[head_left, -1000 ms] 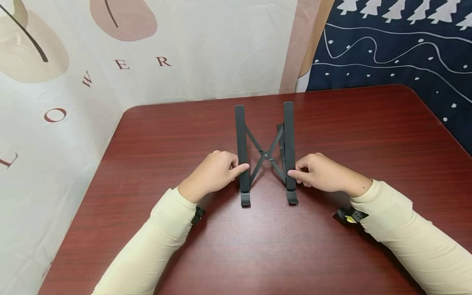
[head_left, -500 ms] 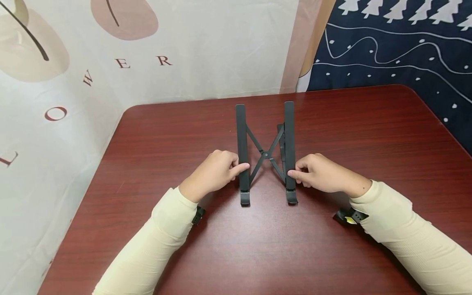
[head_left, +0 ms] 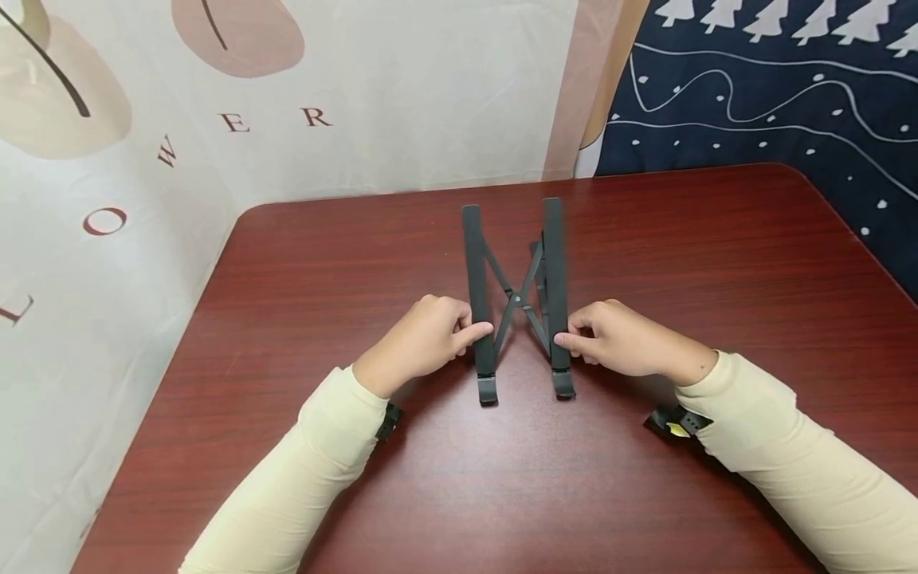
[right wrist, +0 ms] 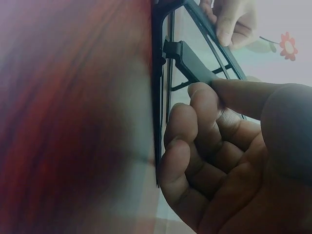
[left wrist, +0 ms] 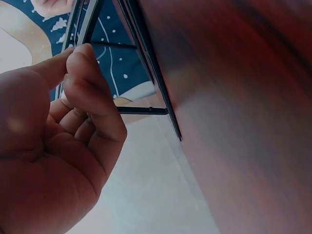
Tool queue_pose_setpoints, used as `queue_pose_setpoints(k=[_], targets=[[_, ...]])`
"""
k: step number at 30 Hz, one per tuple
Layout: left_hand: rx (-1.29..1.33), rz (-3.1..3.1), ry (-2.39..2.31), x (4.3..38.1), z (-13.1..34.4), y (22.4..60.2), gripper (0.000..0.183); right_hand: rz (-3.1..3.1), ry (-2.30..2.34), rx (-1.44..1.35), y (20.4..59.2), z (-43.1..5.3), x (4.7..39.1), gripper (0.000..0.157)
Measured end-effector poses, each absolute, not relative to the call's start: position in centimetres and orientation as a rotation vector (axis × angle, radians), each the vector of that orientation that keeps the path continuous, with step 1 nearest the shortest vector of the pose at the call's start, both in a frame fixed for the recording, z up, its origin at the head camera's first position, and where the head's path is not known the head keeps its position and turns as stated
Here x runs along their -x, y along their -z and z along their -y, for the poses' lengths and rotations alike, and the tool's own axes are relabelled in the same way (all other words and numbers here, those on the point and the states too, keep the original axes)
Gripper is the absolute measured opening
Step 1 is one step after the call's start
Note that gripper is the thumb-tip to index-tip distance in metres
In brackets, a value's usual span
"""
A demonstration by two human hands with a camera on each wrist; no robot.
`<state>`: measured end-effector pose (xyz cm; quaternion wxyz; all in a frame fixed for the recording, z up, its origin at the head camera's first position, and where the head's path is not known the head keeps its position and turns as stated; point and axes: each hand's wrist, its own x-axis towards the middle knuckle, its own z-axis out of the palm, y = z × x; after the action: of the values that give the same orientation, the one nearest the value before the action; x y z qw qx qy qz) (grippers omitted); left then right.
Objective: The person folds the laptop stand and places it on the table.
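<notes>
A black folding laptop stand (head_left: pixel 555 271) stands on the table, its two long rails joined by an X-shaped brace with a centre pivot. Small upturned lips end the rails on the near side. My left hand (head_left: pixel 429 333) pinches the left rail near its lower end, thumb on top and fingers at the outer side. On the right rail, my right hand (head_left: pixel 622 336) does the same. In the left wrist view the left hand (left wrist: pixel 63 131) has thumb and forefinger meeting at the rail. The right wrist view shows the right hand (right wrist: pixel 219 141) with curled fingers beside the stand (right wrist: pixel 195 66).
The stand rests on a dark red wood-grain table (head_left: pixel 287 478). Behind it hangs a pale printed cloth (head_left: pixel 402 96), with a navy cloth (head_left: pixel 760 104) bearing white trees at the right. A black strapped device (head_left: pixel 677 421) sits at the right wrist.
The stand's two rails have drawn closer together and tilted slightly, narrowing the X brace. My left hand has moved a little right and my right hand slightly left, both keeping their grip.
</notes>
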<state>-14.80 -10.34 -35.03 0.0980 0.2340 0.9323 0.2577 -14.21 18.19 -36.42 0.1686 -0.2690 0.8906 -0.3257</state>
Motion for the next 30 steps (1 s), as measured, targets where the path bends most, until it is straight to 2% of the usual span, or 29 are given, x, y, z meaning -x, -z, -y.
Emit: queue_pose_setpoints(k=[18,24,30], targets=[[-0.618,-2.855,-0.616,14.37,10.36,34.61,0.044,-2.518,0.908,0.774,36.34,-17.74,14.01,0.036],[-0.557,-2.896,-0.622,14.43,10.42,34.46,0.039,-2.516,0.901,0.781,36.27,-17.74,14.09,0.033],[-0.595,-2.893,-0.595,14.37,10.27,34.35,0.040,-2.518,0.893,0.774,36.28,-17.81,14.06,0.033]])
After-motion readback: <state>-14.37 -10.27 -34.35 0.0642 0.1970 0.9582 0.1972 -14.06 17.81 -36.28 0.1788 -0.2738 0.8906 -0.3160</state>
